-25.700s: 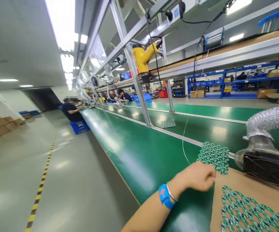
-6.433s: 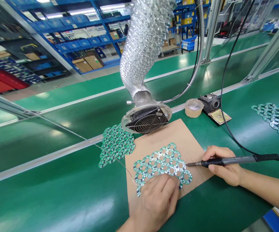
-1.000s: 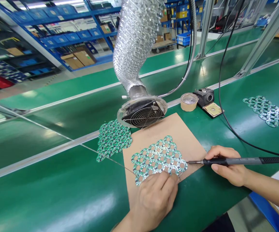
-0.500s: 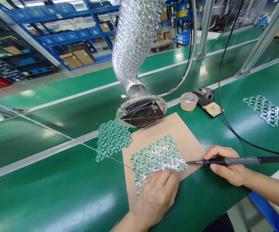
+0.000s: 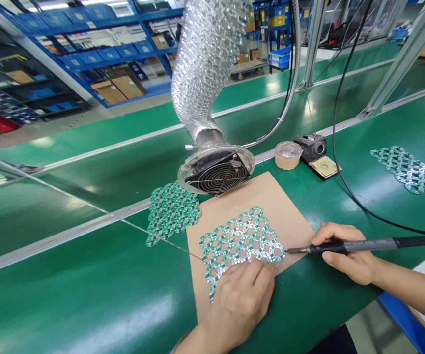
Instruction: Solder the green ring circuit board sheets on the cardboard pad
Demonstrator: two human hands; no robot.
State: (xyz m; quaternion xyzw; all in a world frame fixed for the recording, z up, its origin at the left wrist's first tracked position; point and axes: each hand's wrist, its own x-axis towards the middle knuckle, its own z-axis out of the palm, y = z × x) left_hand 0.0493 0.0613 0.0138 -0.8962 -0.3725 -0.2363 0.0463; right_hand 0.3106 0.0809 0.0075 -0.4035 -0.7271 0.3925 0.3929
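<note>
A green panel of ring-shaped circuit boards [image 5: 239,241] lies on a brown cardboard sheet [image 5: 271,206] on the green bench. My left hand [image 5: 240,300] rests on the panel's near edge, fingers pressed together over it; a thin solder wire [image 5: 160,235] runs in from the left towards it. My right hand [image 5: 345,253] grips a dark soldering iron [image 5: 363,244], its tip touching the panel's right-hand ring.
A fume fan [image 5: 215,172] on a silver flexible duct [image 5: 207,64] hangs just behind the cardboard. Another stack of green panels [image 5: 171,211] lies to its left, more panels [image 5: 407,169] far right. A tape roll [image 5: 288,155] and iron stand [image 5: 317,155] sit behind. Black cable [image 5: 345,182] crosses the bench.
Hardly anything has moved in the last second: the iron tip stays at the panel's right edge and my left hand shifts slightly on the near edge.
</note>
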